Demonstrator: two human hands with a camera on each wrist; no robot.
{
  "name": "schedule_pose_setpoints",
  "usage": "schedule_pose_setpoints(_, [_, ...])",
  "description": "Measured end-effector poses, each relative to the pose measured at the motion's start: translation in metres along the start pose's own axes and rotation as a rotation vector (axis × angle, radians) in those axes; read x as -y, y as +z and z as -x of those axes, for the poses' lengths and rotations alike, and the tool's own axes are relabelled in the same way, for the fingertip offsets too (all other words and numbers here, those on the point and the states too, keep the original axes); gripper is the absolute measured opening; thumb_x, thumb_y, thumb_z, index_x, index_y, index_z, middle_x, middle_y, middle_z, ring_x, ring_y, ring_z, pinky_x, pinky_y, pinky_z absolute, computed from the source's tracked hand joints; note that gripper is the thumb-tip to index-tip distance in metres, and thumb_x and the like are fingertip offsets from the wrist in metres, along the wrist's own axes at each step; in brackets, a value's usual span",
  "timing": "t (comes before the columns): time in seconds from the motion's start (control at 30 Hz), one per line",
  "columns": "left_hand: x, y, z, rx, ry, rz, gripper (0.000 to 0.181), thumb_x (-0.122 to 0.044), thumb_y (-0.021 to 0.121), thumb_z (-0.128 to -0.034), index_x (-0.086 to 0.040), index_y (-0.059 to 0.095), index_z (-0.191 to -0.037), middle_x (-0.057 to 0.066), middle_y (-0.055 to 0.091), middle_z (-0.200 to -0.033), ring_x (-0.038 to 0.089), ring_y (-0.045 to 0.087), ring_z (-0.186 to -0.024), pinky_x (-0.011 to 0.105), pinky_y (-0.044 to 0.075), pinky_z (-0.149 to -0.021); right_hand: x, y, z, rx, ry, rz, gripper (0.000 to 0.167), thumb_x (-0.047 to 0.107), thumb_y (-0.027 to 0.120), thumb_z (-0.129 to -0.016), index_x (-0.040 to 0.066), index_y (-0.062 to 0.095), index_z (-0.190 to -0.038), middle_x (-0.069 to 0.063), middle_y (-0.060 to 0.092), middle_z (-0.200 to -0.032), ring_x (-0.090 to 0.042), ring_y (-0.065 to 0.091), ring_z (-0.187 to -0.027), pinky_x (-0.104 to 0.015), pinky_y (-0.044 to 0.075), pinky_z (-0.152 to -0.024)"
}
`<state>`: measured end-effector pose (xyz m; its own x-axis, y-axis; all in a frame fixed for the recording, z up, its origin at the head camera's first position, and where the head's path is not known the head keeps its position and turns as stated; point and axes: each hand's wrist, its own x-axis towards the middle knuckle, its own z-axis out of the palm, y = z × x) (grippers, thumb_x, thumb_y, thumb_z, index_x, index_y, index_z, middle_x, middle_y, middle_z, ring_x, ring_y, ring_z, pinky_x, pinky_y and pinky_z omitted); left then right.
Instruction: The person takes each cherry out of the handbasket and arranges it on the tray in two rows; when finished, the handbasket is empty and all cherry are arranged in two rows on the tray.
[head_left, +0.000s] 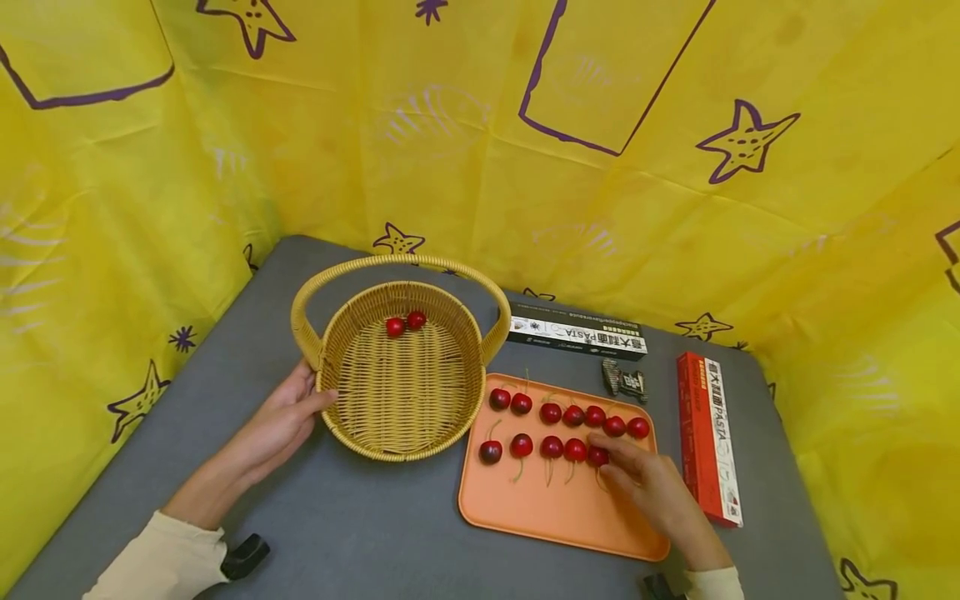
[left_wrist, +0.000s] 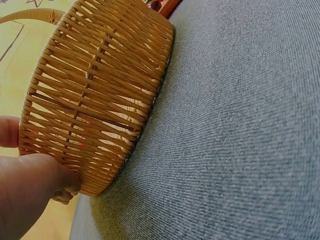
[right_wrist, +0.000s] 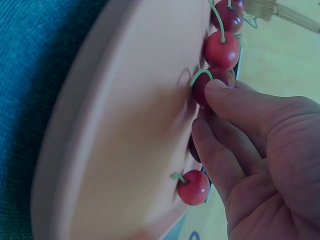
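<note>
A round woven basket [head_left: 405, 454] with a tall arched handle stands on the left of the grey tabletop. Two red cherries [head_left: 395, 327] lie inside it by the far wall. My left hand [head_left: 288, 417] grips the basket's left rim, thumb over the edge; the left wrist view shows the woven side [left_wrist: 95, 100] close up. To the right, an orange tray [head_left: 525, 508] carries two rows of cherries with stems. At the right end of the nearer row, my right hand [head_left: 652, 483] pinches a cherry [right_wrist: 202, 92] between thumb and fingers, still among its neighbours.
Behind the tray lies a black-and-white pasta box [head_left: 577, 333], with a small dark patterned packet [head_left: 624, 382] in front of it. A red-and-white pasta box [head_left: 708, 437] lies right of the tray. Yellow patterned cloth [head_left: 465, 150] encloses the table's back and sides.
</note>
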<state>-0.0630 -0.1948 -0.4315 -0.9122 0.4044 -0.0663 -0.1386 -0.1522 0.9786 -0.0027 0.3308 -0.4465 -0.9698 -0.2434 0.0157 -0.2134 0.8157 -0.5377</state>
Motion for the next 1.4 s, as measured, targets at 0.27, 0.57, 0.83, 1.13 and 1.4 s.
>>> schedule_pose_setpoints(0.27, [0.002,0.000,0.001,0.006,-0.008,0.004,0.080,-0.002,0.042,-0.1115,-0.011,-0.014,-0.168,0.018,-0.003,-0.176,0.036,-0.003,-0.161,0.015,0.030,-0.115,0.010,-0.015,0.008,0.032,-0.006,0.052,0.048,0.013,0.084,-0.091,0.021,0.073,-0.137,0.003,0.075,-0.131,-0.029,0.072,-0.117,-0.050,0.060,-0.092])
schedule_pose_setpoints(0.57, [0.003,0.001,-0.001,0.000,-0.010,0.013,0.080,0.000,0.041,-0.1110,-0.011,-0.013,-0.169,0.016,-0.004,-0.177,0.035,-0.003,-0.161,0.011,0.031,-0.110,0.059,-0.057,-0.007,-0.028,-0.198,0.065,0.052,0.006,0.084,-0.090,0.023,0.073,-0.137,0.001,0.077,-0.125,-0.027,0.078,-0.101,-0.033,0.064,-0.078])
schedule_pose_setpoints(0.83, [0.004,-0.001,-0.002,-0.003,-0.005,0.016,0.080,0.001,0.040,-0.1108,-0.010,-0.014,-0.168,0.015,-0.005,-0.177,0.034,-0.004,-0.161,0.015,0.027,-0.117,0.141,-0.054,-0.061,-0.008,-0.400,-0.168,0.050,0.011,0.076,-0.099,0.024,0.066,-0.146,0.008,0.067,-0.142,0.002,0.073,-0.084,-0.018,0.057,-0.066])
schedule_pose_setpoints(1.13, [0.005,-0.002,-0.001,-0.020,0.009,0.038,0.077,0.005,0.038,-0.1090,-0.006,-0.010,-0.168,0.021,0.001,-0.176,0.038,0.000,-0.160,0.017,0.028,-0.118,0.218,-0.001,-0.141,0.021,-0.397,-0.295,0.051,0.032,0.068,-0.105,0.028,0.056,-0.155,0.002,0.063,-0.149,-0.010,0.067,-0.123,-0.036,0.057,-0.100])
schedule_pose_setpoints(1.4, [0.006,-0.001,0.001,-0.020,0.038,0.054,0.078,0.006,0.038,-0.1085,-0.007,-0.011,-0.168,0.021,0.001,-0.175,0.038,0.000,-0.160,0.018,0.029,-0.119,0.244,0.039,-0.203,0.049,-0.232,-0.430,0.053,0.029,0.071,-0.103,0.016,0.058,-0.153,-0.006,0.064,-0.148,-0.022,0.066,-0.130,-0.030,0.054,-0.104])
